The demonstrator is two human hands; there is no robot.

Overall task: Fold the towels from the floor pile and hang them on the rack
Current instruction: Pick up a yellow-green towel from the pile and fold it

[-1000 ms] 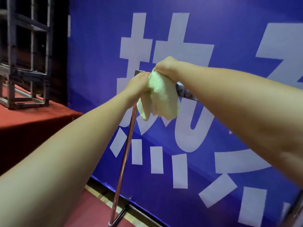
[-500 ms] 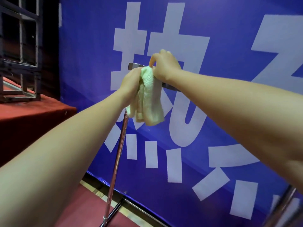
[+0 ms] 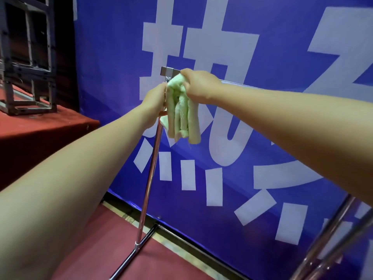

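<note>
Hanging a folded pale-green towel [image 3: 182,116] over the left end of the rack's top bar [image 3: 169,71], both hands on the cloth.

Right hand [image 3: 198,85] curls over the fold at the bar and grips it from above, fingers bent round the cloth; left hand [image 3: 156,102] closes on the towel's left edge just below and beside the right one — its fingertips are hidden behind the cloth, so the grip there seems a pinch. Layers of the towel hang in narrow folds beneath both hands, in front of the rack's chrome upright [image 3: 150,174]. Behind the hands stands a blue banner [image 3: 282,138] with white characters; left of the left arm, a red-covered platform [image 3: 40,128] carries a dark metal frame [image 3: 28,57].
</note>
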